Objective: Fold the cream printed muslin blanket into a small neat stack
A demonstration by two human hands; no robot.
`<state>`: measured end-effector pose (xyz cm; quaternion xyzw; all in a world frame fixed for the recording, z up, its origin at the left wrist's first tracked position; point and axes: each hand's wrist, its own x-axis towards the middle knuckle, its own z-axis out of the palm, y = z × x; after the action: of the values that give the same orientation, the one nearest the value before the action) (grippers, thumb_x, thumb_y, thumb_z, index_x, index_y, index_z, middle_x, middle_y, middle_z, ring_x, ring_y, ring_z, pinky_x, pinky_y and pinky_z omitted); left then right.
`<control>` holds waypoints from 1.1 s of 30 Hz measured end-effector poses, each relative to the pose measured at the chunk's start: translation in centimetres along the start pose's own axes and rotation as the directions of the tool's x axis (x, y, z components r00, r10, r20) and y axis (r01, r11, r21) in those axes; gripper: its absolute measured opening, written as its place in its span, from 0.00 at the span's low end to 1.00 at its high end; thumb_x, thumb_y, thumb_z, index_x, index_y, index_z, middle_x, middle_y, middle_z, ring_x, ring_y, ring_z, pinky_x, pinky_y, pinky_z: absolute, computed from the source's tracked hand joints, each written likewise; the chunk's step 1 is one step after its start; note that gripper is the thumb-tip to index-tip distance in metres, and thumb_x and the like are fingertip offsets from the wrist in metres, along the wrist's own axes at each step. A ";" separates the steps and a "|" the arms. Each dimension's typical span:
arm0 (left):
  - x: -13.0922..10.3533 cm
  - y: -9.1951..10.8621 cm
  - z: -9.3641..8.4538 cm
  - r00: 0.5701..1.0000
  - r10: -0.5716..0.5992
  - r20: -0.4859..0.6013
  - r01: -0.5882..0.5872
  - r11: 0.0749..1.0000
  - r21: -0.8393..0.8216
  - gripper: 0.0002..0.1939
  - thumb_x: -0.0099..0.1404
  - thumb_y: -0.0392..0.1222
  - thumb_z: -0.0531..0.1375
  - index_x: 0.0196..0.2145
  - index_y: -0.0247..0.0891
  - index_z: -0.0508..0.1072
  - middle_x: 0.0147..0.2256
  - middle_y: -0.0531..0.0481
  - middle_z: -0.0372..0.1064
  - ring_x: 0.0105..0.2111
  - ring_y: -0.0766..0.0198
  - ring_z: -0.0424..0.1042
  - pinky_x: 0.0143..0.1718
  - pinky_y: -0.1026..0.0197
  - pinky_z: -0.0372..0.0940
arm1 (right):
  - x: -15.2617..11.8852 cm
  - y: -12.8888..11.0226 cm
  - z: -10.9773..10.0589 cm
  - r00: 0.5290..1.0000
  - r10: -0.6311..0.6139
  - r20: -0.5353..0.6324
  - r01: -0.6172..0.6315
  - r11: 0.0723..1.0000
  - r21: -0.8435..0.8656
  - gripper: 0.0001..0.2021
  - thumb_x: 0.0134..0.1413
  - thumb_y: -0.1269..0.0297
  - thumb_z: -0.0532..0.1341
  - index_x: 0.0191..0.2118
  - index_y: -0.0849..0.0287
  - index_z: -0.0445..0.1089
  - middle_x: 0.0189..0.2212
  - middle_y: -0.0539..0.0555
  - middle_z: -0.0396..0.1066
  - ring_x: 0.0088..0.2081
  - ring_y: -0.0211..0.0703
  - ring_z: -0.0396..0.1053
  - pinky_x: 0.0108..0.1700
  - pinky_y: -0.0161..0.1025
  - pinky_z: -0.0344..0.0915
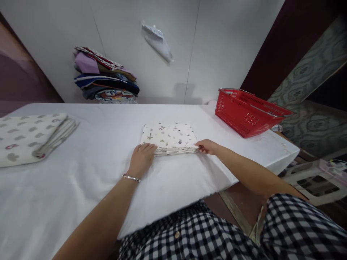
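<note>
A small folded cloth [170, 135], white with tiny coloured prints, lies flat on the white-covered table in front of me. Its layered front edge faces me. My left hand [142, 157], with a silver bracelet at the wrist, is closed at the front left corner of the cloth; its fingertips are partly hidden. At the front right corner, my right hand [208, 147] pinches the layers between thumb and fingers. To the left lies a larger folded cloth [24, 139], white with grey and reddish mushroom-like prints, apart from both hands.
A pile of folded fabrics [107, 77] stands against the wall at the back left. A red plastic basket [244, 113] sits at the table's right end. A plastic packet [158, 41] hangs on the wall. The white tablecloth [89, 144] hangs over the table's near edge.
</note>
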<state>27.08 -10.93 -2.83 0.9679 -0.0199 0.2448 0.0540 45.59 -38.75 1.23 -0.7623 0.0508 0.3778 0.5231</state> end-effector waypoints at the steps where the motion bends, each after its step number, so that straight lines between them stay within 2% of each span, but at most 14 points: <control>1: 0.0 0.0 0.0 1.000 0.000 -0.003 0.000 1.000 0.003 0.20 0.62 0.34 0.50 0.50 0.41 0.70 0.50 0.46 0.70 0.54 0.53 0.64 0.55 0.45 0.56 | 0.0 -0.1 -0.1 1.000 -0.001 0.009 0.001 1.000 0.009 0.11 0.55 0.70 0.60 0.23 0.64 0.63 0.14 0.49 0.64 0.13 0.28 0.57 0.12 0.25 0.46; 5: -0.1 -0.1 0.0 1.000 0.001 -0.009 -0.001 1.000 0.002 0.20 0.63 0.34 0.48 0.50 0.41 0.70 0.50 0.46 0.70 0.53 0.54 0.65 0.54 0.48 0.58 | -0.2 -0.7 -0.4 0.998 -0.010 0.057 0.007 0.999 0.040 0.10 0.59 0.69 0.56 0.26 0.64 0.64 0.16 0.49 0.66 0.15 0.28 0.60 0.14 0.24 0.50; 8: -0.1 -0.2 0.0 1.000 -0.005 -0.007 0.005 1.000 -0.010 0.20 0.63 0.35 0.48 0.50 0.41 0.70 0.50 0.46 0.70 0.52 0.54 0.65 0.53 0.48 0.59 | -0.4 -0.8 -0.6 0.995 0.024 0.092 -0.025 1.000 0.010 0.07 0.56 0.70 0.59 0.28 0.66 0.67 0.18 0.52 0.69 0.17 0.31 0.65 0.14 0.26 0.53; 12: -0.1 -0.3 0.1 1.000 -0.008 -0.008 0.008 1.000 -0.019 0.20 0.64 0.35 0.47 0.50 0.41 0.70 0.50 0.46 0.70 0.52 0.54 0.66 0.54 0.49 0.59 | -0.6 -0.8 -0.9 0.996 -0.003 0.088 0.008 0.998 -0.055 0.02 0.52 0.72 0.62 0.30 0.65 0.69 0.23 0.53 0.72 0.20 0.33 0.69 0.15 0.26 0.55; 19: -0.1 -0.2 -0.2 1.000 -0.025 0.014 0.026 0.999 -0.030 0.20 0.63 0.35 0.48 0.50 0.41 0.70 0.50 0.47 0.70 0.53 0.55 0.65 0.54 0.48 0.58 | -0.9 -1.9 -1.2 0.979 0.049 0.200 -0.017 0.987 -0.160 0.06 0.54 0.69 0.62 0.37 0.67 0.72 0.29 0.57 0.75 0.27 0.40 0.74 0.18 0.27 0.61; 25: -0.1 -0.2 -0.4 0.998 -0.045 0.033 0.046 0.998 -0.033 0.20 0.64 0.35 0.47 0.51 0.40 0.70 0.51 0.46 0.69 0.53 0.55 0.65 0.55 0.49 0.58 | -1.2 -1.9 -1.3 0.955 0.103 0.277 -0.076 0.991 -0.107 0.09 0.57 0.66 0.60 0.40 0.68 0.70 0.30 0.57 0.75 0.29 0.40 0.74 0.19 0.26 0.63; 29: -0.1 -0.2 -0.3 0.998 -0.045 0.037 0.046 0.998 -0.036 0.20 0.64 0.35 0.48 0.51 0.39 0.70 0.51 0.46 0.70 0.53 0.55 0.65 0.55 0.49 0.57 | -1.1 -1.7 -1.0 0.957 0.067 0.282 -0.051 0.997 -0.062 0.09 0.58 0.66 0.59 0.40 0.67 0.70 0.29 0.57 0.75 0.31 0.40 0.75 0.20 0.27 0.64; 33: -0.1 -0.3 -0.2 0.998 -0.053 0.043 0.055 0.998 -0.040 0.20 0.64 0.35 0.48 0.51 0.40 0.69 0.51 0.47 0.69 0.54 0.55 0.64 0.55 0.50 0.57 | -0.9 -1.2 -0.6 0.960 0.059 0.274 -0.056 0.998 -0.017 0.07 0.58 0.68 0.59 0.38 0.67 0.70 0.28 0.56 0.74 0.27 0.39 0.74 0.16 0.26 0.60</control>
<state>26.91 -10.58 -2.73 0.9716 0.0002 0.2225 0.0799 45.82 -38.95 2.84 -0.7032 -0.0017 0.4950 0.5105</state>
